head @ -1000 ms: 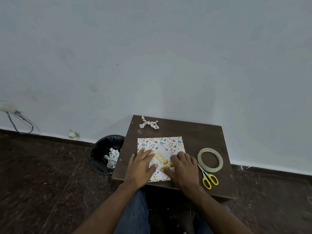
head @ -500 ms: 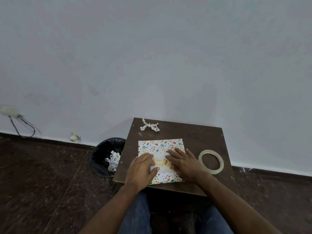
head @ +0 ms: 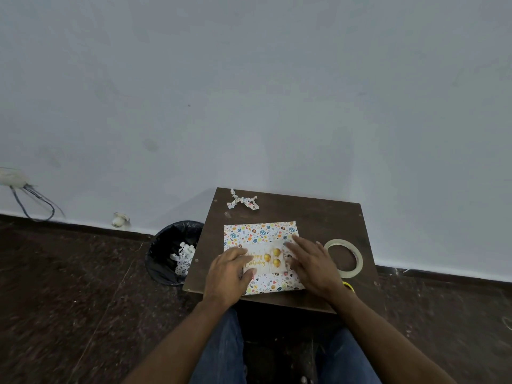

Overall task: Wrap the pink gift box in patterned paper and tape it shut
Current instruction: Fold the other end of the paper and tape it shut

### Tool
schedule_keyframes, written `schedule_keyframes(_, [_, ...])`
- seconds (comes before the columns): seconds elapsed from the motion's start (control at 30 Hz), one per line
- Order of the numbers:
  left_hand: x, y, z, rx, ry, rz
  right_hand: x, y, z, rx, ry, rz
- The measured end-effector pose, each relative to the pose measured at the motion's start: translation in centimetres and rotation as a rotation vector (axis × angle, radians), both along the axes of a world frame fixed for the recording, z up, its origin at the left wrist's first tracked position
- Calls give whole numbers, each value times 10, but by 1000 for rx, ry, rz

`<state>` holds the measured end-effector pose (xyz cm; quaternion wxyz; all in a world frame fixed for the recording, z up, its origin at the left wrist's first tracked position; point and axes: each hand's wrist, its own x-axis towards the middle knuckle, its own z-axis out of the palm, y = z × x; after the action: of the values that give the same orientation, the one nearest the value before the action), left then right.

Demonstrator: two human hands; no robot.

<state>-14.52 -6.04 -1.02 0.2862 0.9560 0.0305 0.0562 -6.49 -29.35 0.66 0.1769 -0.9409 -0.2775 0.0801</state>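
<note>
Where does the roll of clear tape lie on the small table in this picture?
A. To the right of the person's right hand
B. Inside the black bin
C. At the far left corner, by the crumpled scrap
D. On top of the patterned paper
A: the roll of clear tape lies flat on the bare table just beyond the right hand, off the patterned paper.

Gold script on the gift box (head: 266, 260) reads "Happy Birthday".
</note>
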Motion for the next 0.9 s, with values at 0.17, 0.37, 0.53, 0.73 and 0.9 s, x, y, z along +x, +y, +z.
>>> schedule_keyframes(0.17, [4,-6,7,-240,40,103,-8,-51,-16,-56,-125,-551])
schedule_keyframes(0.37, [5,-14,18,-400,91,174,-6,-62,-17,-122,-67,-523])
schedule_keyframes(0.53, [2,-20,32,-245,-60,165,-13,-50,-5,197,-117,-641])
schedule_keyframes(0.73, [7,-64,63,-862,115,242,-45,-16,7,550,-120,-431])
schedule_keyframes(0.9, [6,-78,80,-1171,334,324,-62,2,8,556,-135,-297])
